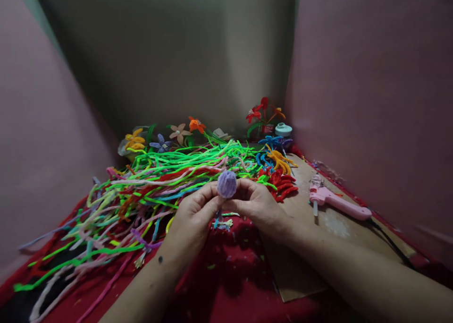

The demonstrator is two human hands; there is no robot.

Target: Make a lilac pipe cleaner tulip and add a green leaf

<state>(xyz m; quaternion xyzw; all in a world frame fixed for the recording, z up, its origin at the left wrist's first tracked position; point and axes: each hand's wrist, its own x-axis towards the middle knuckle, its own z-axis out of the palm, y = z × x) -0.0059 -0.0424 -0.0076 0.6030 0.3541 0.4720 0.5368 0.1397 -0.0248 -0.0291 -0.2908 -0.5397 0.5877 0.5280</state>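
Observation:
Between my two hands, a small purple pipe-cleaner flower bud (227, 184) is held up over the red cloth. The thumb and fingers of my left hand (198, 205) pinch it from the left and below. My right hand (255, 200) grips it from the right, its thumb under the bud. Its underside is mostly hidden by my fingertips. Just beyond my hands lies a wide heap of loose pipe cleaners (170, 172), mostly green, with pink, red and blue ones mixed in.
A pink glue gun (339, 204) lies on a brown board (304, 261) at the right, its cord trailing off. Red pipe-cleaner petals (283, 185) and orange ones (279, 160) lie nearby. Finished flowers (180, 133) and a jar with a pale lid (283, 129) line the back wall.

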